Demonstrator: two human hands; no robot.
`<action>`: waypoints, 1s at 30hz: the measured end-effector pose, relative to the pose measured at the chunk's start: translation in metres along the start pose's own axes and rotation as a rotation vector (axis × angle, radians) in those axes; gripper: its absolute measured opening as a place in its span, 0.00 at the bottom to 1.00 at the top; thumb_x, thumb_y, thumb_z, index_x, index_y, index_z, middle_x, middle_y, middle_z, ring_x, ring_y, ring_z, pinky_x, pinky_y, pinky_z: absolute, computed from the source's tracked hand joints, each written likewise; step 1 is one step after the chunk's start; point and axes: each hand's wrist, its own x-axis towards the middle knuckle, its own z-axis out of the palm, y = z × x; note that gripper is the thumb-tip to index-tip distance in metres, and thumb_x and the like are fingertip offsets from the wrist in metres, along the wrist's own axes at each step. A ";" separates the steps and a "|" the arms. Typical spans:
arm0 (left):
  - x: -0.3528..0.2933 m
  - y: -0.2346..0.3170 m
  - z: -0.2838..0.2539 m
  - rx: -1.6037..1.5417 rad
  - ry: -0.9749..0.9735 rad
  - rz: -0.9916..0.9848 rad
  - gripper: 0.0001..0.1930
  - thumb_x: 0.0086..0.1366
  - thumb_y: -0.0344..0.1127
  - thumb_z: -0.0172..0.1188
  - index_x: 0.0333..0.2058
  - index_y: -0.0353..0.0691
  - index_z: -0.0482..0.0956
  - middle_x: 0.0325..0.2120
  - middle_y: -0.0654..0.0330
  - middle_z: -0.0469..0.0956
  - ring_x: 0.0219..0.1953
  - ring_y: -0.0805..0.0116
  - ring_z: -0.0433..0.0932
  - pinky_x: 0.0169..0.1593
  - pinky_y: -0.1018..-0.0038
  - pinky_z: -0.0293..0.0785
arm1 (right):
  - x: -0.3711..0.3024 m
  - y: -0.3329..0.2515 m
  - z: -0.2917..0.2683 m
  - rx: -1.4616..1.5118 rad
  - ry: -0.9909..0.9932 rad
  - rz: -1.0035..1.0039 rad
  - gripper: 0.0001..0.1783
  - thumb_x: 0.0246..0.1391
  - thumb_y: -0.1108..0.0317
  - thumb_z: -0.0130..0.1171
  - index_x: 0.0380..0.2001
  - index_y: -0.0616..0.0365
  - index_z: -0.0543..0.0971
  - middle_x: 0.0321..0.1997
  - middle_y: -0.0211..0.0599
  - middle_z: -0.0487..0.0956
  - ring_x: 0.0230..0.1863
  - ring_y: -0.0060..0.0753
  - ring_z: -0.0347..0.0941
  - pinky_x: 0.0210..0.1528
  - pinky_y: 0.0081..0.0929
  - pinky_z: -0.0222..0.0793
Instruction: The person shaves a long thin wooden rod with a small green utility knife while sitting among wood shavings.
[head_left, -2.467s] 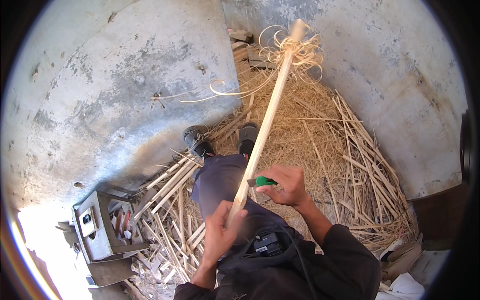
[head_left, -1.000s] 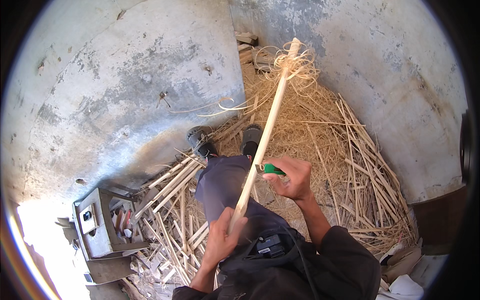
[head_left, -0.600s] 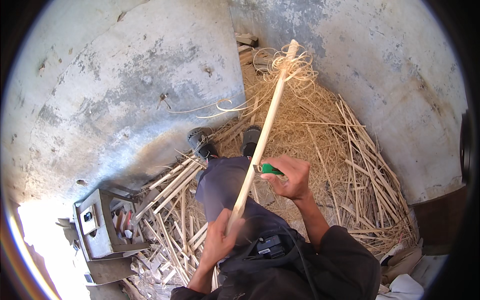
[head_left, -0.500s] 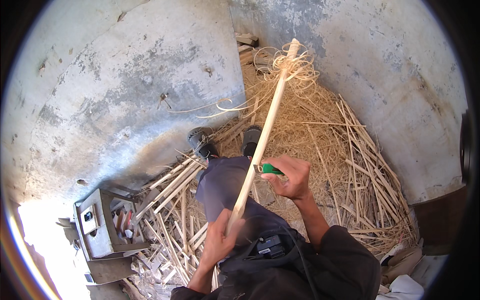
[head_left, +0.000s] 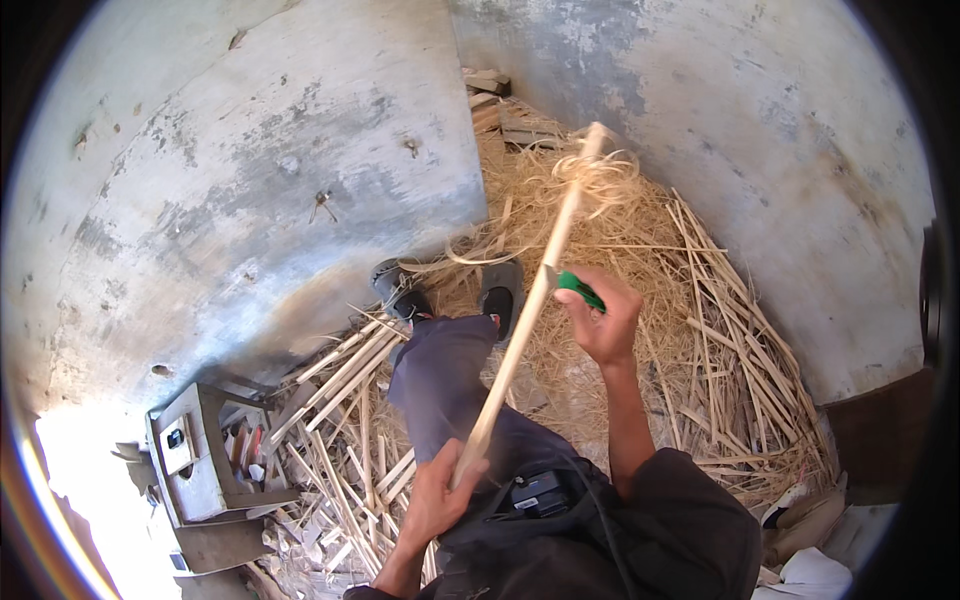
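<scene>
A long, pale wooden stick (head_left: 528, 330) slants up and away from my lap, with a tuft of curled shavings (head_left: 604, 182) clinging near its far end. My left hand (head_left: 440, 492) is closed round the near end of the stick, close to my thigh. In my right hand (head_left: 608, 318) is a green-handled utility knife (head_left: 582, 290), gripped between thumb and fingers. Its blade meets the stick's right side, a little past the middle. The stick is slightly blurred.
Shavings (head_left: 640, 330) cover the floor around my shoes (head_left: 500, 295). Piled strips of wood (head_left: 745, 370) line the right wall, and more sticks (head_left: 345, 375) lie on the left. A worn wooden box stand (head_left: 195, 440) is at lower left. Stained walls (head_left: 300, 150) enclose the corner.
My right hand has slid the knife farther up along the stick, away from me. The far end of the stick has dipped lower in view. My left hand keeps its hold.
</scene>
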 end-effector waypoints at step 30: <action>0.020 -0.019 0.005 -0.153 -0.074 -0.090 0.08 0.78 0.36 0.64 0.42 0.37 0.79 0.21 0.62 0.75 0.23 0.79 0.70 0.28 0.72 0.66 | -0.015 0.004 0.002 0.665 -0.326 0.435 0.20 0.70 0.58 0.68 0.54 0.63 0.81 0.35 0.24 0.79 0.34 0.15 0.72 0.37 0.20 0.68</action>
